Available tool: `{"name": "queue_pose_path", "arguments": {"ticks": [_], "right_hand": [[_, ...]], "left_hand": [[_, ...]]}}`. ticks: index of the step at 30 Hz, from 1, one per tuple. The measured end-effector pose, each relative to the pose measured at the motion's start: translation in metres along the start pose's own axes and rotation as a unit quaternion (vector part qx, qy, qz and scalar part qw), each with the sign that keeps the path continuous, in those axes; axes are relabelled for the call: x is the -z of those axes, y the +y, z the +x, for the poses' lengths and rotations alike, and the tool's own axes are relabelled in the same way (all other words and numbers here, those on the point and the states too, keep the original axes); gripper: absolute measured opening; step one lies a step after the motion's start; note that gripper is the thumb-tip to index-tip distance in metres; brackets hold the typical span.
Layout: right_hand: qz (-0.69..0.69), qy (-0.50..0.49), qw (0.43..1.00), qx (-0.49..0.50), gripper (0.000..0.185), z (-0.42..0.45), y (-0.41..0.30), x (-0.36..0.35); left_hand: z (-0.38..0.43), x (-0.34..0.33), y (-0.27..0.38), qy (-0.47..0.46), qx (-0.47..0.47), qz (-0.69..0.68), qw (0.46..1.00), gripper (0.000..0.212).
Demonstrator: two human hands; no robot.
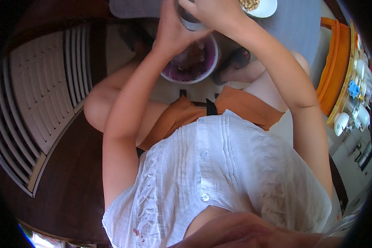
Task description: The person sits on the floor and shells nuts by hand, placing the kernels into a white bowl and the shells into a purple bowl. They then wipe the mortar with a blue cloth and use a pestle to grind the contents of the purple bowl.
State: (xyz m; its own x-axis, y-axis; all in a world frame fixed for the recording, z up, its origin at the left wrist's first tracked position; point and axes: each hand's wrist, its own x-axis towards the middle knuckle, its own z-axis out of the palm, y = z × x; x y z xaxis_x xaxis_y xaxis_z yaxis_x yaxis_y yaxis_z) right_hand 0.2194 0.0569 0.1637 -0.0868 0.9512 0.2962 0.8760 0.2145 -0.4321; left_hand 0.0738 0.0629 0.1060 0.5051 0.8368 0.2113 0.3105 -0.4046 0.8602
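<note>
At the top edge of the picture, my left hand [176, 35] wraps around a small round container [194, 26] with a pale rim, its thumb stretched along the near side. My right hand [218, 14] is at the far right of the same container, its fingers reaching across the top. The picture's edge cuts off both sets of fingertips, and what the container holds is hidden. Below the hands, between my feet, a white-rimmed tub [190, 82] with a purple inside holds brownish matter [192, 57] that I cannot make out.
Beside my right hand, a white dish [268, 9] of light-brown nut-like pieces [250, 4] rests on a grey-blue tabletop [300, 28]. An orange chair [334, 65] stands at right, near a counter with dishes and a blue cloth [353, 89]. Slatted wooden furniture [46, 93] is at left.
</note>
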Motion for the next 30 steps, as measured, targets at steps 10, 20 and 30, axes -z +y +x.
{"name": "queue_pose_path", "arguments": {"ticks": [10,20,30], "right_hand": [[0.042,0.043,0.998,0.007,0.016,0.002,0.005,0.002],[0.056,0.040,0.998,0.003,0.015,-0.002,0.003,-0.003],[0.051,0.025,0.998,0.006,0.016,0.000,0.005,-0.001]], "left_hand": [[0.004,-0.002,-0.001,0.014,-0.008,0.010,1.000,0.113],[0.003,-0.002,-0.003,0.004,-0.008,-0.023,1.000,0.111],[0.001,-0.001,-0.003,0.014,-0.016,-0.004,1.000,0.110]]}}
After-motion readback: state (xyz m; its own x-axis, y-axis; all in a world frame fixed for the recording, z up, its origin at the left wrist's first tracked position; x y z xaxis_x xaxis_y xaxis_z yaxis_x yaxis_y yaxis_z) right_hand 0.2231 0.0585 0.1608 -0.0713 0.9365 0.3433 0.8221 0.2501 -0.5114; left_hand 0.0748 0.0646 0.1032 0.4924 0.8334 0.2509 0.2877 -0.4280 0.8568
